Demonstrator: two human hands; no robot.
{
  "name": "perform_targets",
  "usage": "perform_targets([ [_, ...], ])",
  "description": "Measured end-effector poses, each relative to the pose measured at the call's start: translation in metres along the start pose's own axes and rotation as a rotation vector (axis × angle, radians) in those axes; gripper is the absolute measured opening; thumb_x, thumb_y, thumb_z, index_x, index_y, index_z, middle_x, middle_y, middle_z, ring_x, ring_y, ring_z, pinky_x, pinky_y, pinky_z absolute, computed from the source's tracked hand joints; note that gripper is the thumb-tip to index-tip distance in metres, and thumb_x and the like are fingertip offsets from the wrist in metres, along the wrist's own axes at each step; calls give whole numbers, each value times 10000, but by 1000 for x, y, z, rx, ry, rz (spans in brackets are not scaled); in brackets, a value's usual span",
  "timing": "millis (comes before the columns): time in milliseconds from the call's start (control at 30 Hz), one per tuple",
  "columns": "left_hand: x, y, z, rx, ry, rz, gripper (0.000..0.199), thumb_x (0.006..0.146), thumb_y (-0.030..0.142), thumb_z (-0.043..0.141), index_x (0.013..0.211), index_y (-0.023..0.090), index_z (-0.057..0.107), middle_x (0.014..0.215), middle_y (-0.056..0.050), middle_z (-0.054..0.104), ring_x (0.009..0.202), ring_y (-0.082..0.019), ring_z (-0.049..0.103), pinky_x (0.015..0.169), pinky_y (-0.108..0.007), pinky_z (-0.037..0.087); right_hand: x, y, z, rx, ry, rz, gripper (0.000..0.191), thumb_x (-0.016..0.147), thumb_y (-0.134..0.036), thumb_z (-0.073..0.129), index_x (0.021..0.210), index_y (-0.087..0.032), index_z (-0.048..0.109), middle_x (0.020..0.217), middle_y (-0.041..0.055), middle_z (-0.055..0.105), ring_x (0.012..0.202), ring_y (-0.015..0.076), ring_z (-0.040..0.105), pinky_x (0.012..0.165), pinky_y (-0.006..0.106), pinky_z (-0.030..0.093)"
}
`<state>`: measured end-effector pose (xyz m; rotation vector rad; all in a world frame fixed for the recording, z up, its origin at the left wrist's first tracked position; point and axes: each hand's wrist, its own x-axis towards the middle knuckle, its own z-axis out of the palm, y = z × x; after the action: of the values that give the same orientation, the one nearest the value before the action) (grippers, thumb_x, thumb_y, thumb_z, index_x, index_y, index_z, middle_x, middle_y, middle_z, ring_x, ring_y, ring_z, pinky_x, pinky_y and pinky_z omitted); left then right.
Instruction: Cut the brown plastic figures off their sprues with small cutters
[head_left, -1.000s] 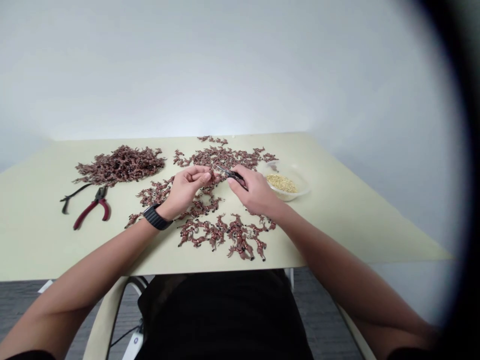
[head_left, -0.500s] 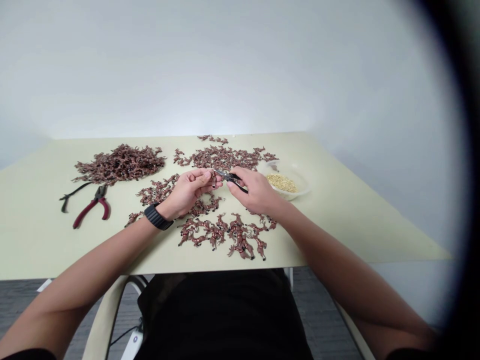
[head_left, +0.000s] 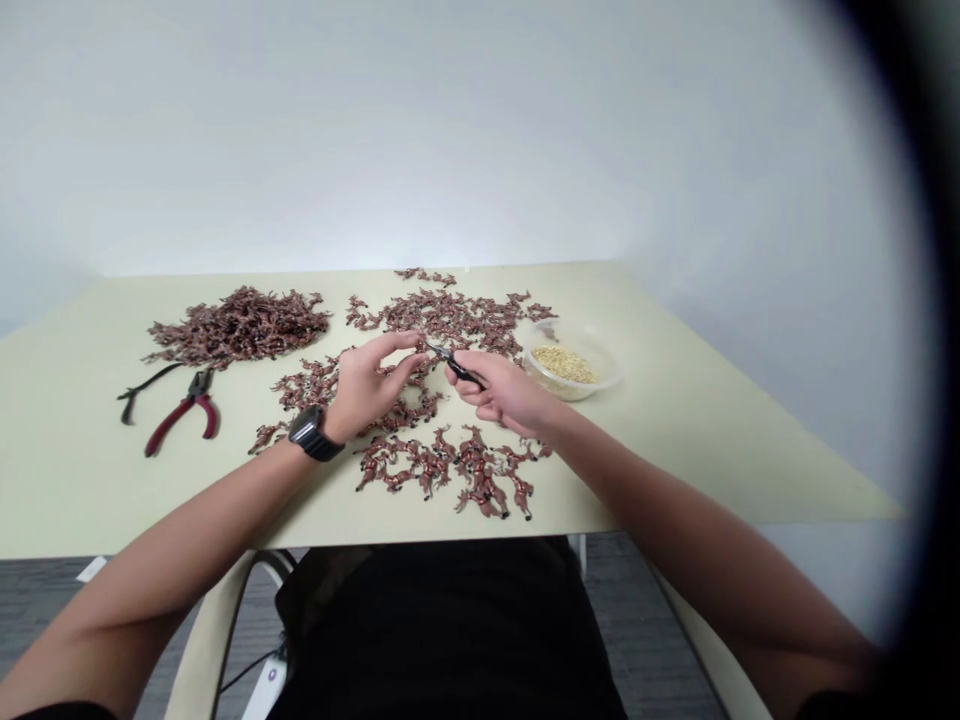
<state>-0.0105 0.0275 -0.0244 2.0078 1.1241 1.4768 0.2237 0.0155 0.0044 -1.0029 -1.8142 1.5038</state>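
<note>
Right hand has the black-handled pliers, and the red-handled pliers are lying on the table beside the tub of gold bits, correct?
Not quite: the head view shows the red-handled pliers lying on the table near the big brown heap, across from the tub. The right hand does have the black-handled pliers.

head cam, just the one view | on the wearer's head, facing forward and down | pretty close to left hand (head_left: 367,388), right hand (head_left: 510,392) and table (head_left: 742,430), wall (head_left: 375,130) behind
</note>
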Motion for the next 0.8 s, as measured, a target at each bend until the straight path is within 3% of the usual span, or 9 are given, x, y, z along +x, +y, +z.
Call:
perform_targets([
  [67, 4, -4, -7, 114, -85, 145, 211, 890, 345, 811, 1068, 233, 799, 1249, -93, 776, 1261, -279, 691, 1182, -509, 492, 2, 0, -4, 207, -129, 109, 431, 1030, -594, 423, 869, -215, 550, 699, -36, 332, 547, 116, 169, 440, 274, 156],
  [133, 7, -4, -12, 151, -131, 194, 213, 915, 319, 784, 1113, 242, 798, 1271, -88, 769, 1271, -268, 685, 1194, -502, 479, 3, 1, -7, 278, -151, 135, 427, 1012, -602, 456, 872, -212, 557, 706, -38, 320, 552, 114, 150, 442, 276, 133],
  [233, 9, -1, -10, 34, -74, 43, 300, 905, 369, 799, 1158, 210, 774, 1208, -112, 783, 1141, -256, 734, 1070, -464, 571, 2, 3, -8, 116, 27, 15, 411, 1019, -601, 454, 905, -221, 561, 736, -22, 386, 567, 122, 242, 470, 275, 196],
  [367, 11, 3, -2, -420, -132, -257, 326, 890, 419, 816, 1085, 168, 747, 1050, -118, 795, 962, -221, 766, 902, -371, 624, -2, 4, -7, -365, 306, -264, 308, 1040, -512, 481, 952, -227, 558, 786, 5, 523, 684, 161, 462, 628, 312, 354],
  [533, 9, 1, 2, -721, -261, -444, 282, 907, 398, 806, 1039, 157, 743, 1123, -113, 776, 928, -174, 761, 858, -288, 621, -3, 5, -8, -610, 284, -363, 225, 1032, -430, 495, 1039, -217, 566, 846, 24, 595, 743, 184, 521, 706, 335, 360],
  [800, 5, 4, 5, -807, -276, -538, 243, 936, 352, 783, 1051, 143, 740, 1171, -118, 768, 947, -158, 772, 904, -251, 624, 1, 12, -10, -659, 272, -396, 195, 1033, -404, 508, 1013, -215, 553, 883, 34, 615, 745, 180, 515, 689, 328, 333],
])
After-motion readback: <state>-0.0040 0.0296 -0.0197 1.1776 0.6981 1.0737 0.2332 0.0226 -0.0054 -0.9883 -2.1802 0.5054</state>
